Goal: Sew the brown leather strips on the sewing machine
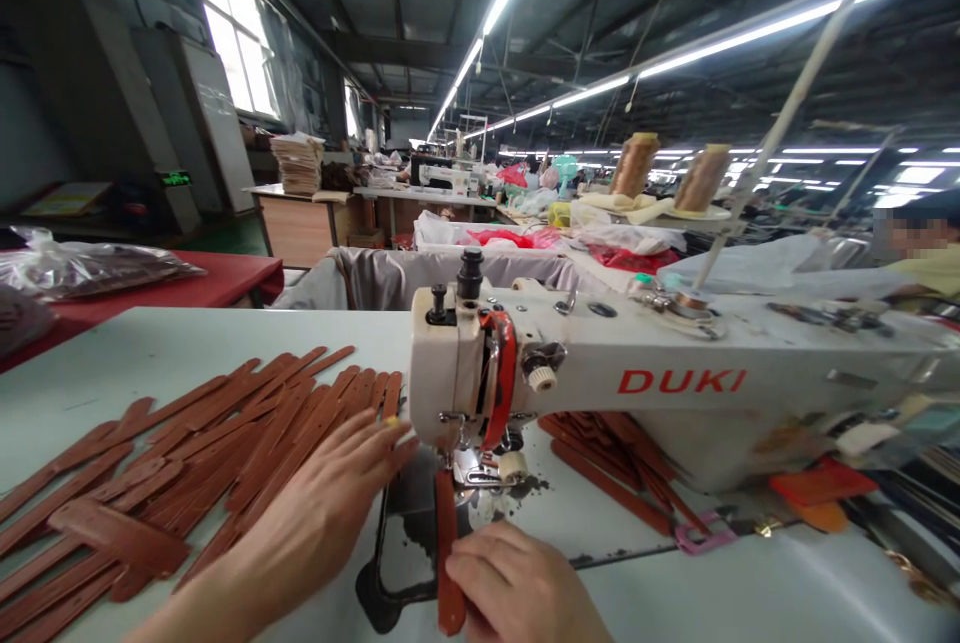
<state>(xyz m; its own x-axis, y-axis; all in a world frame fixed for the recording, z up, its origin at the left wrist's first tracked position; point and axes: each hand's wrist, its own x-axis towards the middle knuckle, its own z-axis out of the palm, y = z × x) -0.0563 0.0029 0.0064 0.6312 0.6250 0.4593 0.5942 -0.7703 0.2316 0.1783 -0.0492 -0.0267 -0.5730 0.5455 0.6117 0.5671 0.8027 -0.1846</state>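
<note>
A brown leather strap [448, 543] lies lengthwise on the sewing machine's bed, its far end under the presser foot [480, 468]. My right hand [525, 583] grips the strap's right edge near its close end, with the fingers bent and partly hidden. To the left, my left hand [341, 478] has its fingers stretched out flat, their tips beside the head of the white sewing machine [442, 363]. Under and beyond that hand spreads a loose heap of brown leather straps [240, 443]. I see nothing held in the left hand.
More brown straps [607, 463] lie beneath the machine's arm. Beside them are pink-handled snips [705, 531] and an orange-red piece [825, 488]. Thread cones [635, 165] stand behind. A bagged bundle [97, 263] rests on a red table [232, 273] at left. Someone sits at far right.
</note>
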